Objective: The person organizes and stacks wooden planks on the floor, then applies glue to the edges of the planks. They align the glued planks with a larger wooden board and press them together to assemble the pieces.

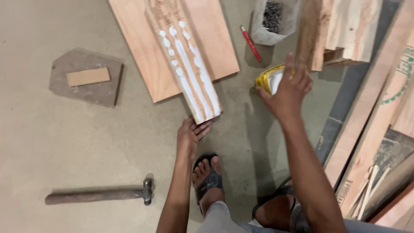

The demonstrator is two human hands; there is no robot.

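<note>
Fingers (202, 128) under glued strip (189, 64), bottle (269, 80) half-hidden

Concrete floor (51, 142) bears hammer (99, 195), plywood sheet (142, 47), pencil (250, 43).

a carpentry workshop: plywood boards (172, 47), hammer (99, 195), bag of nails (272, 19) on dusty floor (64, 146).

Single view, head-mounted. The scene is looked down upon steeply from above the person's own arms and sandalled feet, facing forward over the beige dusty floor (64, 151). Close range is kept: the frame is bounded by the pale plywood board (172, 43) at top and the stacked timber planks (371, 112) at right. No second view is provided.
</note>
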